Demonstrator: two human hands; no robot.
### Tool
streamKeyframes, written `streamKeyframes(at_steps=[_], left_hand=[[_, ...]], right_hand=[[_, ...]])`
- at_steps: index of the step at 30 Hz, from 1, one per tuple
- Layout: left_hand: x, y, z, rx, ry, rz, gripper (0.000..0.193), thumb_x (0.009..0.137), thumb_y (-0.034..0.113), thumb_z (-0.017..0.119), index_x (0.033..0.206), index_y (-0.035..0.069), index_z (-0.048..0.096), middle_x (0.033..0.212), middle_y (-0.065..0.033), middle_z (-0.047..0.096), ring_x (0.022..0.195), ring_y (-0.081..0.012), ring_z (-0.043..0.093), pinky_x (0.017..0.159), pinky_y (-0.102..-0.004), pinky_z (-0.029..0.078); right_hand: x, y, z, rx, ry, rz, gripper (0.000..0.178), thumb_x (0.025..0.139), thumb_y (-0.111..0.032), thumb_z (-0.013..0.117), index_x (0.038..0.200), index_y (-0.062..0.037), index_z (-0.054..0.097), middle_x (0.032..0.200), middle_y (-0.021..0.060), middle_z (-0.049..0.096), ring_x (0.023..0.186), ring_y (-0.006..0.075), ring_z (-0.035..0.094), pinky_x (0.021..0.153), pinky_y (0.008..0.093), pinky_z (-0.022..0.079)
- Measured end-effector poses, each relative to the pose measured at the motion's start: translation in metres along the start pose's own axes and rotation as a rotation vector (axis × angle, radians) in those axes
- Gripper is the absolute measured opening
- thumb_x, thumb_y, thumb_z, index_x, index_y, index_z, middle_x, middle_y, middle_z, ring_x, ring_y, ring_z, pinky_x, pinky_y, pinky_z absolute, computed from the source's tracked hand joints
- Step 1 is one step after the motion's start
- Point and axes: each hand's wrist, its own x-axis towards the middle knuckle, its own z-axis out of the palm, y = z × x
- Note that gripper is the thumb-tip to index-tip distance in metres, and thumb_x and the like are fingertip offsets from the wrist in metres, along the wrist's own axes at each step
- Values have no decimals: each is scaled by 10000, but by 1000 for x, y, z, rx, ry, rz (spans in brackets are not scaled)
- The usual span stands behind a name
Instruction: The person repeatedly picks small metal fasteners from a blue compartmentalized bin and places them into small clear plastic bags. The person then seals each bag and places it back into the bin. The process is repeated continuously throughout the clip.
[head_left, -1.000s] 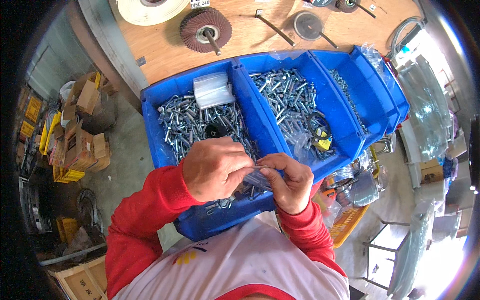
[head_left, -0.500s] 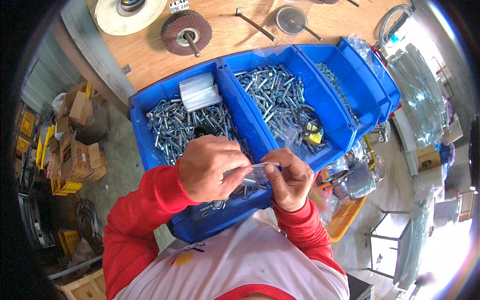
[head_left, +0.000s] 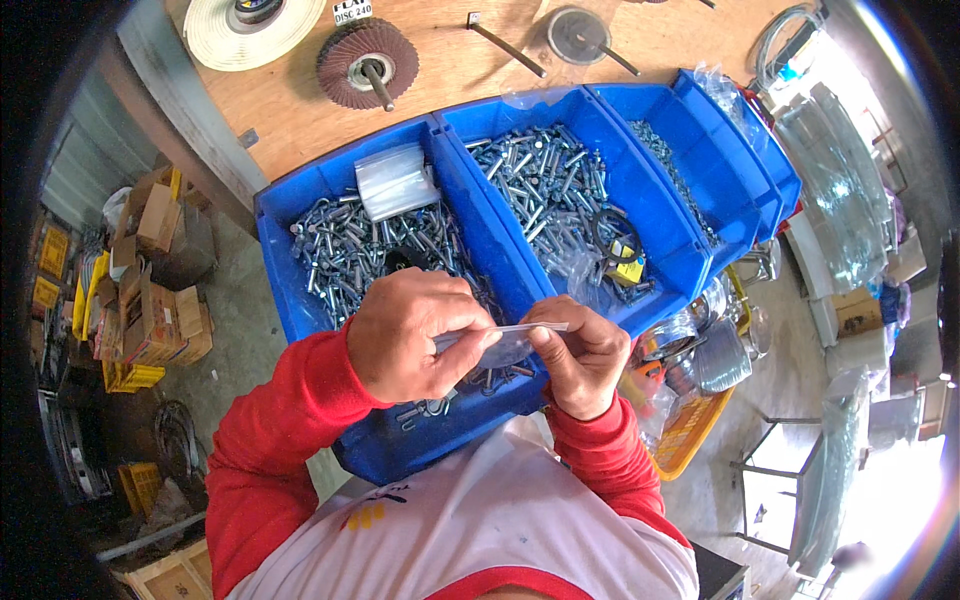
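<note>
Far left: Brown cartons (head_left: 150, 315) crowd the side of the workspace.
Left bin: Loose bolts (head_left: 360, 245) fill the blue left bin (head_left: 395, 455), a clear packet (head_left: 397, 183) lying on top.
Left hand: Fingers curled nearly closed, the left hand (head_left: 422, 335) pinches one end of a clear bag (head_left: 512, 346).
Bag: It spans the two hands, above the left bin's near end.
Right hand: Thumb against bent fingers, the right hand (head_left: 578, 352) grips the other end.
Middle bin: More bolts and a black ring (head_left: 616, 235) lie inside.
Right: An orange basket (head_left: 703, 435) sits beyond.
</note>
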Motion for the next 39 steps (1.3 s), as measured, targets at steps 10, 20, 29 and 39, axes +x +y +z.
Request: streamKeyframes(at_steps=[10, 20, 29, 39], left_hand=[[5, 4, -7, -120, 108, 19, 40, 832, 10, 746, 816, 26, 713, 741, -103, 692, 652, -246, 670, 604, -342, 525], [1, 3, -14, -244, 185, -44, 31, 852, -9, 726, 833, -11, 701, 770, -116, 702, 674, -195, 678, 620, -299, 527], [-3, 1, -16, -258, 217, -37, 29, 851, 12, 722, 843, 2, 695, 805, -121, 712, 683, -214, 679, 641, -324, 535], [-3, 13, -9, -256, 253, -14, 57, 844, 20, 719, 813, 22, 671, 753, -109, 693, 677, -207, 678, 620, -338, 528]], right_hand=[[4, -22, -4, 25, 96, -31, 65, 915, 5, 745, 904, 40, 692, 861, 108, 720, 757, 154, 627, 701, 287, 492], [7, -32, -3, 41, 159, -59, 84, 930, -9, 728, 891, 34, 667, 860, 126, 718, 774, 168, 635, 723, 301, 499], [13, -32, -3, 88, 156, -188, 82, 912, 1, 730, 878, 17, 657, 837, 154, 706, 762, 217, 651, 733, 349, 510], [15, -31, 6, 148, 140, -242, 109, 913, -24, 747, 871, 20, 655, 813, 156, 705, 753, 238, 670, 732, 365, 528]])
